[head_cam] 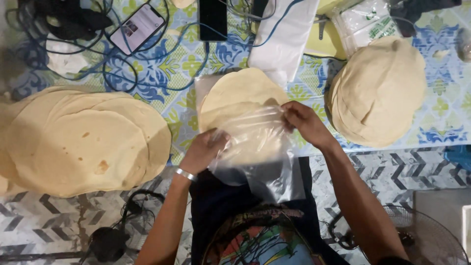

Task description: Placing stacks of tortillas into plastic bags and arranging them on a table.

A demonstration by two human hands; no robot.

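Note:
A clear plastic bag (260, 162) lies in front of me, over the near part of a small stack of round pale flatbreads (240, 88) on the patterned cloth. My left hand (203, 149), with a metal bracelet at the wrist, grips the bag's left edge. My right hand (304, 120) pinches the bag's upper right edge. The flatbreads seem partly inside the bag; its lower part hangs over my dark lap.
A wide pile of flatbreads (81, 142) lies at the left and a domed stack (380, 91) at the right. Phones (137, 27) and tangled cables (147, 73) lie at the back, beside white plastic bags (287, 34). A fan (431, 245) stands at the lower right.

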